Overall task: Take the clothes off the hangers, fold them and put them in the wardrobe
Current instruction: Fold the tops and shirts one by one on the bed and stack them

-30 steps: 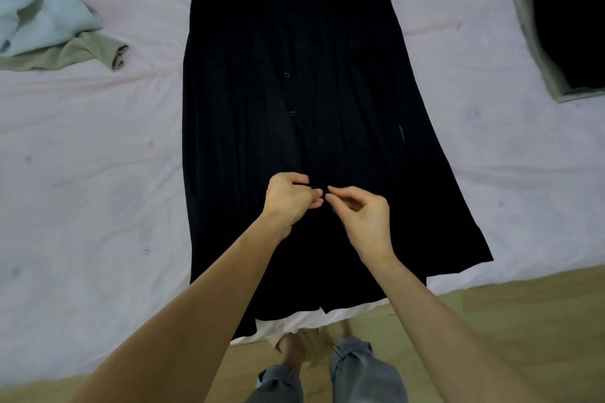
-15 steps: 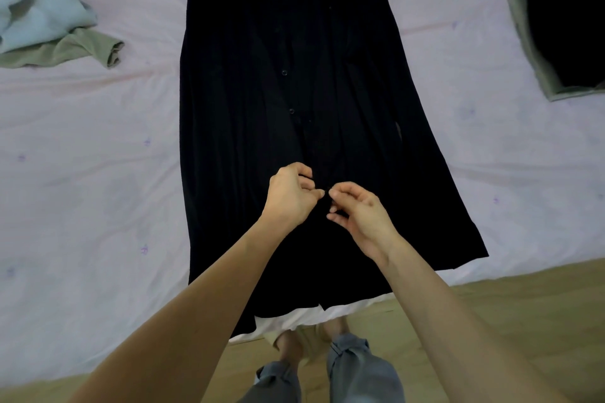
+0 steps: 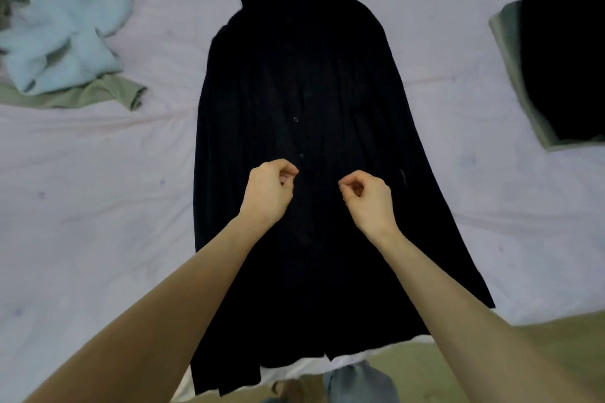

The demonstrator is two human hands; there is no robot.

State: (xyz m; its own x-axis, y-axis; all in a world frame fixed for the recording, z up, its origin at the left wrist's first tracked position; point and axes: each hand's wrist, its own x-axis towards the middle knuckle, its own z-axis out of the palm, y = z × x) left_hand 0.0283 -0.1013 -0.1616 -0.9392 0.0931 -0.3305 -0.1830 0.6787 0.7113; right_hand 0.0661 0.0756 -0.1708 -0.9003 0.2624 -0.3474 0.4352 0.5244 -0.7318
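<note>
Hands parting since half a second ago: left hand (image 3: pixel 268 191) and right hand (image 3: pixel 368 198) now hovering apart over the black shirt (image 3: pixel 294 91), fingers curled, whether pinching fabric unclear; shirt lying flat, buttoned, collar away, on the bed (image 3: pixel 98 190)

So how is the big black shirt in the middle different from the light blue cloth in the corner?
The black button-up shirt lies spread flat and smooth; the light blue garment is crumpled in a heap. The shirt lies in the middle, the blue one far to the left. Both rest on the pale pink bedsheet.
</note>
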